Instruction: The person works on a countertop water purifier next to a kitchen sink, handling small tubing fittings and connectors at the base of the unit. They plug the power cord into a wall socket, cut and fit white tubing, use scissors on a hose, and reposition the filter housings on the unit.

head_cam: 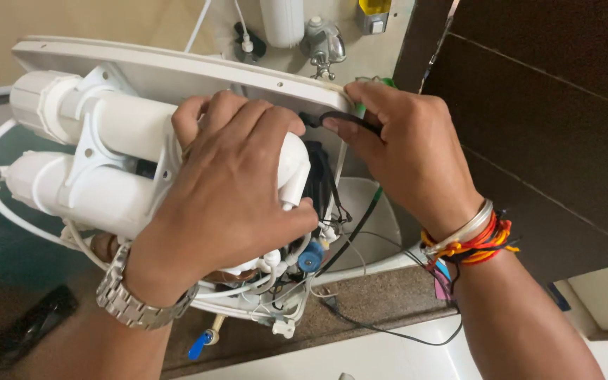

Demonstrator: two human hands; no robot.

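A: Where did we have the filter unit point(128, 151) just then?

B: Lying on its side on the brown speckled counter point(381, 295), white backplate point(177, 70) up at 12 o'clock. Our left hand point(237, 176) was clamped over the round white housing at centre, fingers curled tight on it, steadying the whole assy. Right hand point(402, 148), at 2 o'clock from the left, had thumb and forefinger pinched shut on a thin black strap point(343, 119) near the plate's edge.

A: How did we reckon to do that bit well?

B: Our judgement: keep the left pressing down so the unit couldn't roll, since the cylinders were smooth and round. Work the strap slowly w/ the right, no yanking, as the wiring point(350, 232) below at 5 o'clock looked thin and tangled.

A: Materials?

B: Mostly glossy white hard plastic, cylindrical canisters w/ ribbed brackets. Soft white tubing point(8, 211) looped out at 9 o'clock. A small blue cap point(310, 257) sat at 5 o'clock, and a blue valve handle point(199, 345) at 6. The strap looked rubbery, matte. Metal link watch point(131, 299) on the left wrist, red-orange threads and a bangle point(469, 239) on the right. Chrome tap point(325, 46) at 12, dark wood panel point(550, 119) at 3.
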